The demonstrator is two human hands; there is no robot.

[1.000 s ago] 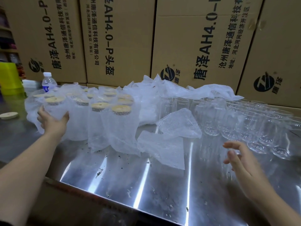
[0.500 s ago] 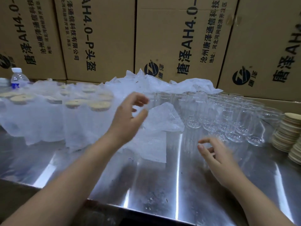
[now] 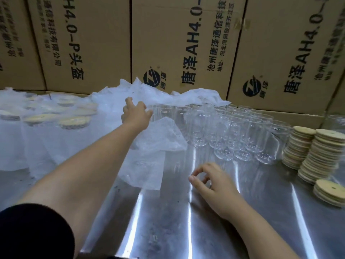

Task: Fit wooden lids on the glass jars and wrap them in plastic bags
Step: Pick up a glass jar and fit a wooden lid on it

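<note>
Big brown boxes (image 3: 177, 43) fill the top of the frame. Under them the shiny table (image 3: 168, 221) runs across the bottom. At the left stand the wrapped jars (image 3: 56, 131) with tops on. A loose bag (image 3: 160, 143) lies in the middle. The bare jars (image 3: 233, 131) crowd the middle right, and the lids (image 3: 321, 152) sit in stacks at the far right. My left hand (image 3: 136, 114) is up in the middle, fingers spread, just beside the nearest jar; I cannot tell if it touches. My right hand (image 3: 212, 182) is low, fingers loosely bent, holding nothing. I think the step is to take one jar. I would hold it round its side and lift it straight up, so it knocks no others.
</note>
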